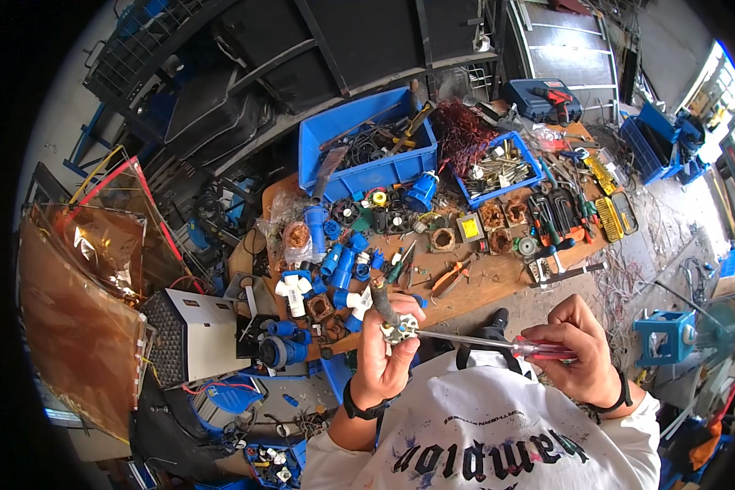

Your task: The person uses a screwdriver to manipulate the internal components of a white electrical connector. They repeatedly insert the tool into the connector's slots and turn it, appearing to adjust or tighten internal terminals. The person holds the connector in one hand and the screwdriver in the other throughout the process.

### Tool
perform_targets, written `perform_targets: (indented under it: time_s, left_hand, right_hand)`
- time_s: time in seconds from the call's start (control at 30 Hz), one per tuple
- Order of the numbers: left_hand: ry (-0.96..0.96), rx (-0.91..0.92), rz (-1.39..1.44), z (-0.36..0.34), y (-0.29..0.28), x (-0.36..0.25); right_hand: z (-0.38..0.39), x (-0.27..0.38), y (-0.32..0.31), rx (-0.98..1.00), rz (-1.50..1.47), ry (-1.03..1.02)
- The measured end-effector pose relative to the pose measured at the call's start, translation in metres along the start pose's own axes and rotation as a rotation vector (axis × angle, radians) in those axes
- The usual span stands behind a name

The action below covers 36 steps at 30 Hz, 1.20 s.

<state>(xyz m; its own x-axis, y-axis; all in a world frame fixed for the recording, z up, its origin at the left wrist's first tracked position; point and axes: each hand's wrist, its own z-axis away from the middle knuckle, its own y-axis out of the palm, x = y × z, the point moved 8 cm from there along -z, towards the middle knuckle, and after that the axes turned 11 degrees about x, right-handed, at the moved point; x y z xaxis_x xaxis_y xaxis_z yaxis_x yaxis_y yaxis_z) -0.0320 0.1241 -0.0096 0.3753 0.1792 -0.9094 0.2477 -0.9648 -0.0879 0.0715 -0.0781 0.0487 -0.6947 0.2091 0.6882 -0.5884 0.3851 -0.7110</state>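
Dark panels in metal frames (367, 45) close off the back of the cluttered workshop, and a wooden table (510, 265) runs slantwise below them, its right end farther off than its left. Blue fittings (343, 265) crowd its left part; a big blue bin (384, 172) of tools and scrap stands at the far edge, with a tray (498, 194) of metal parts to its right. Pliers (452, 279) lie near the close edge, their orange handles spread.

Just this side of the table, the person's two hands work in the air over the lap. The left hand (376, 359) has its fingers closed on a small white piece (400, 328), thumb on the near side. A dark stem (384, 300) joins it, its long axis running away from the person and leaning slightly left, its end toward the table. The right hand (578, 347) has its fingers curled round the clear red handle of a screwdriver (518, 346). This lies almost level across the view — handle to the right, shaft pointing left and a touch away from the body — roughly crosswise to the stem. Its tip meets the white piece; whether it sits in a screw, I cannot tell.
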Motion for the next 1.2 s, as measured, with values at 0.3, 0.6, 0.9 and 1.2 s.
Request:
perform_targets:
  time_s: [0.3, 0.6, 0.9, 1.2]
  left_hand:
    - [-0.017, -0.019, -0.023, 0.002, -0.005, 0.003]
    - [-0.014, -0.041, -0.028, 0.002, -0.009, 0.000]
    - [-0.030, -0.035, -0.032, 0.002, -0.006, 0.002]
    - [-0.013, -0.052, -0.015, 0.001, -0.006, 0.002]
  right_hand:
    - [0.005, -0.016, 0.022, 0.168, -0.281, 0.159]
    - [-0.001, 0.001, 0.009, -0.026, 0.044, -0.090]
    - [-0.001, -0.009, 0.007, -0.081, 0.091, 0.074]
    - [-0.001, -0.008, 0.009, 0.069, -0.013, 0.026]
